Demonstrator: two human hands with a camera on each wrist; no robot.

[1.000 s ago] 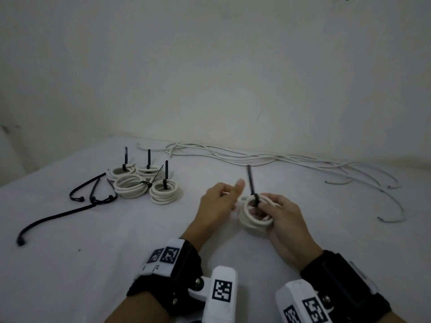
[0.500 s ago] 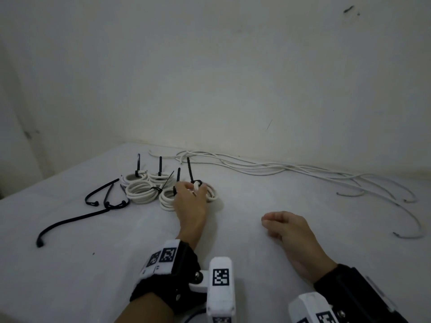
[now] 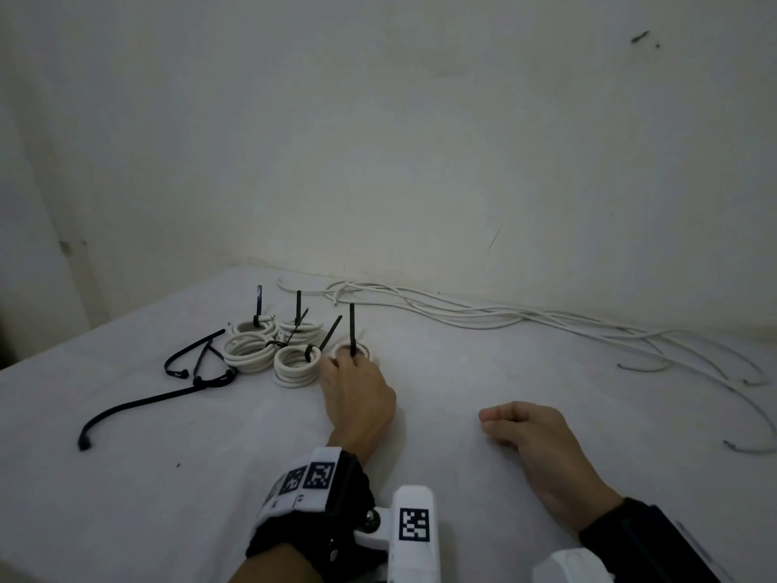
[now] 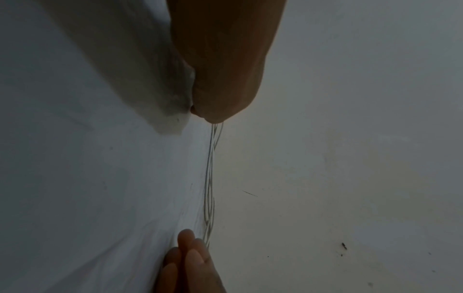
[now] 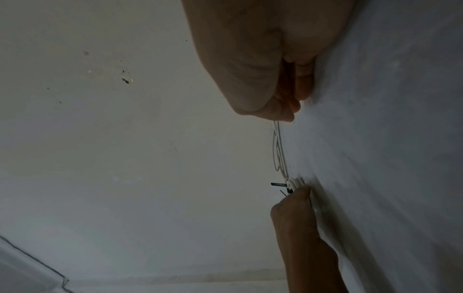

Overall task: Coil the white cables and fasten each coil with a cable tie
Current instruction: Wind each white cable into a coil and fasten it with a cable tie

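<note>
Left hand (image 3: 357, 397) reaches forward on the white bench (image 3: 168, 477); its fingers (image 3: 332, 366) rest against the near rim of a tied white coil (image 3: 355, 351), whose black cable tie (image 3: 352, 328) stands upright. Whether the fingers grasp the coil cannot be told. This coil sits just right of four other tied coils (image 3: 269, 347). Right hand (image 3: 534, 439) lies on the bench, fingers loosely curled, grasping nothing. Uncoiled white cables (image 3: 483, 315) run along the wall. Spare black ties (image 3: 197, 372) lie left of the coils.
</note>
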